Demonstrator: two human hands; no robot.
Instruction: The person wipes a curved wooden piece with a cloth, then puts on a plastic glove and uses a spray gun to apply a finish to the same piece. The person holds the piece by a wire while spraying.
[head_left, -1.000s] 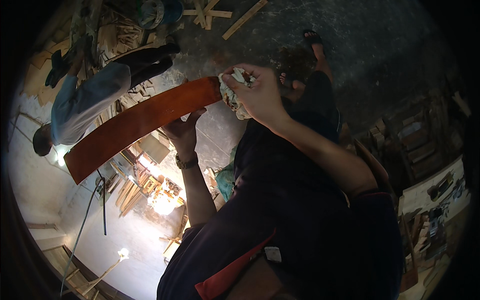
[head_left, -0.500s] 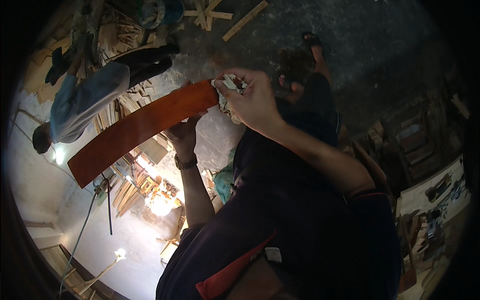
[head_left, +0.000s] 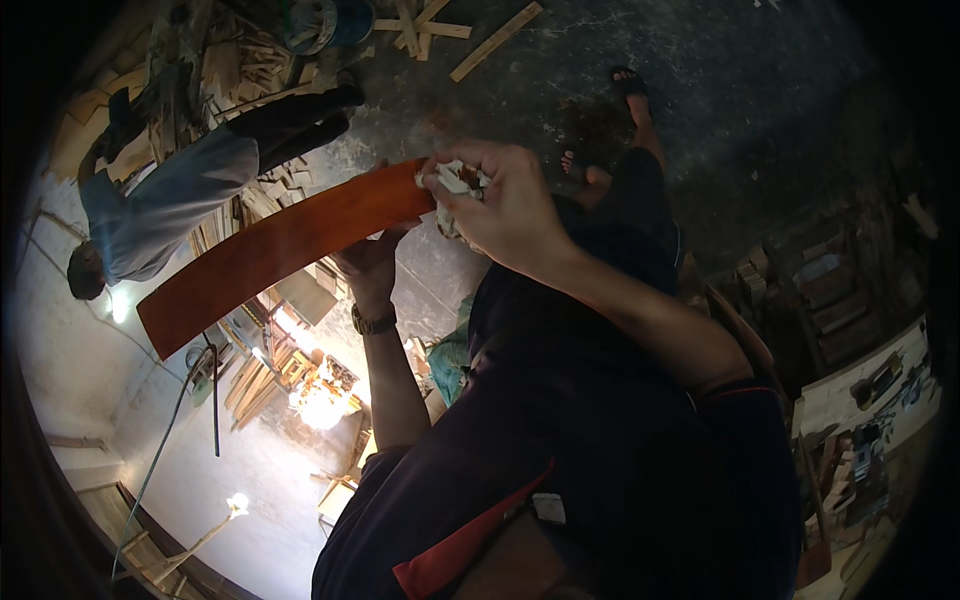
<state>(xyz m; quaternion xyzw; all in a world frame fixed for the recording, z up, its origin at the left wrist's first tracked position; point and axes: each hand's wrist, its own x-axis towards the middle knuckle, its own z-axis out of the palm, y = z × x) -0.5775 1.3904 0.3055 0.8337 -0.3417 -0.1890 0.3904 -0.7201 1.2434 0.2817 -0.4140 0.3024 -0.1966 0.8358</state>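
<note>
Head view: the reddish-brown board (head_left: pixel 285 245) is held up in the air, extending leftward from both hands. The left hand (head_left: pixel 368 265) is clamped on it from behind, near its right-hand end, fingertips showing at the upper edge. The right hand (head_left: pixel 517 200) is closed around a crumpled pale cloth (head_left: pixel 458 182), which touches the board's right end.

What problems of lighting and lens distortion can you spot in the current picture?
Head view: glare burns out detail beside the left forearm; head view: shadow swallows most folds in the dark shirt; head view: fisheye corners go black; head view: whether the reddish-brown board really curves or the lens bends it, I cannot tell.
</note>
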